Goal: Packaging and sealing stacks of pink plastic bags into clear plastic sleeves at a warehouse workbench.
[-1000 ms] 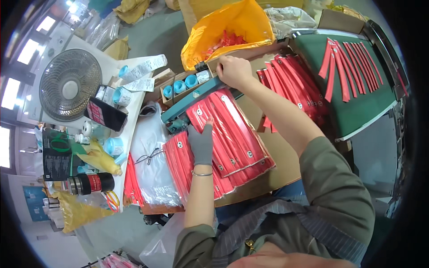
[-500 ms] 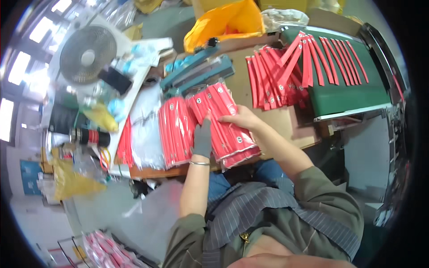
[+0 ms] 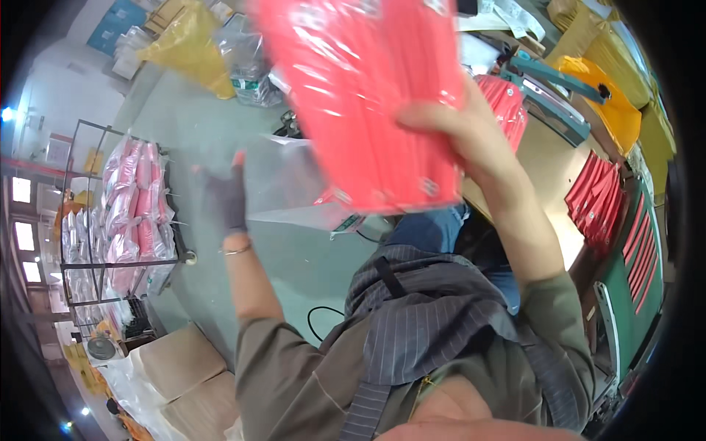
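Observation:
A clear plastic bag packed with flat red strips (image 3: 368, 110) hangs in front of me, tilted and slightly blurred. Gripping its right side is my right hand (image 3: 452, 121), the thumb across the front face; the other fingers are hidden behind the bag. My left hand (image 3: 226, 197), in a grey glove with bare fingertips, reaches out to the left over the floor. Its fingers are apart and it holds nothing. Another bag of red strips (image 3: 505, 110) lies on the work table (image 3: 548, 158), beyond my right forearm.
A wire rack (image 3: 121, 283) with bagged red goods (image 3: 136, 202) stands at the left. Loose red strips (image 3: 594, 195) lie on the table at the right, beside a green conveyor belt (image 3: 629, 312). A blue-green sealer (image 3: 551, 110) is behind. Cardboard (image 3: 187, 360) rests at lower left.
My view has swung left, toward the rack. The bag in my right hand has been lifted off the table and brought closer. My left hand has let go of the bags and stretched out leftward.

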Motion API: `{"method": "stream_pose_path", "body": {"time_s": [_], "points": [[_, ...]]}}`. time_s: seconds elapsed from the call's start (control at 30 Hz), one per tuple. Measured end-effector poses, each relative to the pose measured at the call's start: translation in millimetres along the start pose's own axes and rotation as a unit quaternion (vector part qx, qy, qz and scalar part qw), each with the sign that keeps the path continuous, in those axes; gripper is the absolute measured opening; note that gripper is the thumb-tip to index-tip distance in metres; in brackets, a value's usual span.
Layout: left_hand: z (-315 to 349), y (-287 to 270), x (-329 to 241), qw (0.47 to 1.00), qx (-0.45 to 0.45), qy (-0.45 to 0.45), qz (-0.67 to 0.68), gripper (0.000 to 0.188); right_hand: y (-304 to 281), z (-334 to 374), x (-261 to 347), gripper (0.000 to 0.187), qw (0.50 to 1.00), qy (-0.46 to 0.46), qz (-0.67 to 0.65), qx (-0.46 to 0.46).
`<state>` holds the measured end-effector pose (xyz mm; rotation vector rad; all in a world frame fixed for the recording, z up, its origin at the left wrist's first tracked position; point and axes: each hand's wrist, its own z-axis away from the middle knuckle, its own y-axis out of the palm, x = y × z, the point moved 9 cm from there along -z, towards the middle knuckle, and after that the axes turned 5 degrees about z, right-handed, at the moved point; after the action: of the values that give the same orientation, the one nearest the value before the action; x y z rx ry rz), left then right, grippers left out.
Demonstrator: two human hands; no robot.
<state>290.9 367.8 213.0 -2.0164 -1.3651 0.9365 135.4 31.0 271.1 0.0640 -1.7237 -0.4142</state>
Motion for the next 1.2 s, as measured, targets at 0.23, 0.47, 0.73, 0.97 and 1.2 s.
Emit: {"method": "stream_pose_path", "body": {"time_s": [0.23, 0.47, 0.73, 0.97, 1.2], "points": [[104.7, 78.6, 146.0, 0.916, 0.311, -0.250, 0.046, 0.055, 139.4, -87.5, -169.9, 0.079, 0.954, -0.086, 0.228, 0.175], [129.0, 54.2, 127.3, 0.849, 0.281, -0.339, 0.293, 0.056, 131.4, -41.3, -328.7, 0.045, 0.585, -0.178, 0.678, 0.408], [108.6, 104.9, 184.3, 0.913, 0.275, -0.243, 0.177, 0.051, 62.7, -115.9, -208.0, 0.082, 0.639, -0.038, 0.712, 0.288], [29.3, -6.1, 0.8, 0.947, 0.077, -0.102, 0.295, 0.040, -102.4, -13.1, -47.7, 0.055, 0.752, -0.122, 0.646, -0.045], [103.6, 13.8, -351.6, 0.740, 0.295, 0.264, 0.544, 0.030, -446.4, 299.8, 96.0, 0.074, 0.398, 0.144, 0.669, -0.611]]}}
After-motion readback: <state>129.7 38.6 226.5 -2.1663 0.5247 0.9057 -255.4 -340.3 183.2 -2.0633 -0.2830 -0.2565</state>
